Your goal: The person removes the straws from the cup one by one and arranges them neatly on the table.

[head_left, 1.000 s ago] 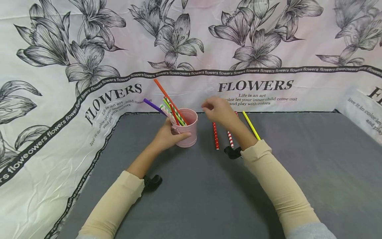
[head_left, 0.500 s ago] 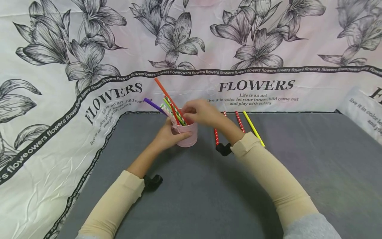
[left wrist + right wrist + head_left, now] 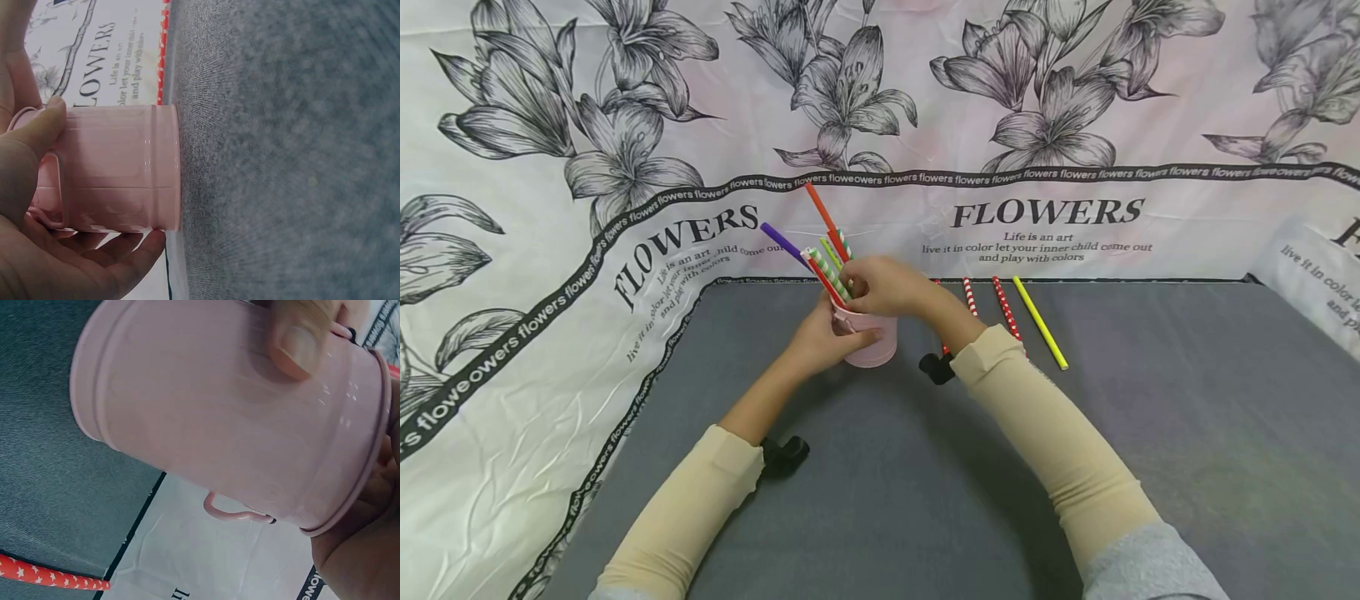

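A pink bucket (image 3: 872,340) stands upright on the grey table, with the left hand (image 3: 818,340) curled round its left side, thumb across the front. In the left wrist view, that hand (image 3: 37,250) holds the bucket (image 3: 112,169) by its sides. Over the bucket's mouth, the right hand (image 3: 891,287) has its curled fingers round some of the straws, whose lower ends are hidden. A purple straw (image 3: 784,243), an orange straw (image 3: 822,208) and green-striped straws (image 3: 831,271) lean left out of the bucket. The right wrist view shows the right hand (image 3: 362,544) at the rim.
Right of the bucket lie a yellow straw (image 3: 1040,323), a red dotted straw (image 3: 1006,307) and a red-and-white striped straw (image 3: 970,296). Another red straw is partly behind the right forearm. A flower-printed cloth (image 3: 1045,225) rises behind the grey table (image 3: 865,500).
The right hand has come left from above the loose straws to the bucket's mouth. Straw tops in the bucket have shifted, the orange one up and rightward. The left hand keeps its hold.
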Available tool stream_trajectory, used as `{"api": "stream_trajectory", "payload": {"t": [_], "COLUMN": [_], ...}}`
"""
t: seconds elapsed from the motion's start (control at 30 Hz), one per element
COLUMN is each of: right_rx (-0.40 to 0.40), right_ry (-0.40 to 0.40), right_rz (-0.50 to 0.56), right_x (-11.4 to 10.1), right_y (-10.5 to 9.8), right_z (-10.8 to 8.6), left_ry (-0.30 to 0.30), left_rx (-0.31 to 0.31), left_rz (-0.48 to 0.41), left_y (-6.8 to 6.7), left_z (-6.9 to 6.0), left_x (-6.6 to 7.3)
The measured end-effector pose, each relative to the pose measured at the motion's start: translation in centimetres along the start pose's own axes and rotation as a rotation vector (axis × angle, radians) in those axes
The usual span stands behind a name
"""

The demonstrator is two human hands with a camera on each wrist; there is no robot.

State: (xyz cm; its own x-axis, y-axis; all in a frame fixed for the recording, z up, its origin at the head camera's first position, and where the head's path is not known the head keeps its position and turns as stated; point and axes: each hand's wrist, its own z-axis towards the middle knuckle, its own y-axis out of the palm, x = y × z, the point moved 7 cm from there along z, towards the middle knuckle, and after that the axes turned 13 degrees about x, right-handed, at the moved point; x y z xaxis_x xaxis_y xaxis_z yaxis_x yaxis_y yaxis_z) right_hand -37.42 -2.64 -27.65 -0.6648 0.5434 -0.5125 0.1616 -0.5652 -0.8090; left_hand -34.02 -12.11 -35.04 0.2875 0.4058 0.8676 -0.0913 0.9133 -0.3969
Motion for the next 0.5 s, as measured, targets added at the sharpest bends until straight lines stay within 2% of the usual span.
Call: {"api": "stream_trajectory", "payload": {"t": [0.2,0.3,0.5], "right_rx": [0.02,0.012,-0.033], "right_ry": [0.063,0.053,0.022], "right_rz": [0.026,0.029,-0.011], "right_x": [0.09,0.01,-0.26], "right_y": [0.06,0.1,0.28], "right_z": [-0.14,-0.07,0.19], "left_ry": [0.008,0.007,-0.036], "left_rx": [0.0,0.001,0.006], "left_rz": [-0.001,0.006,0.036], "left_y": [-0.08,-0.07,-0.11], "left_z": [-0.03,-0.05,-0.15], "left_x": [0.25,0.27,0.02]}}
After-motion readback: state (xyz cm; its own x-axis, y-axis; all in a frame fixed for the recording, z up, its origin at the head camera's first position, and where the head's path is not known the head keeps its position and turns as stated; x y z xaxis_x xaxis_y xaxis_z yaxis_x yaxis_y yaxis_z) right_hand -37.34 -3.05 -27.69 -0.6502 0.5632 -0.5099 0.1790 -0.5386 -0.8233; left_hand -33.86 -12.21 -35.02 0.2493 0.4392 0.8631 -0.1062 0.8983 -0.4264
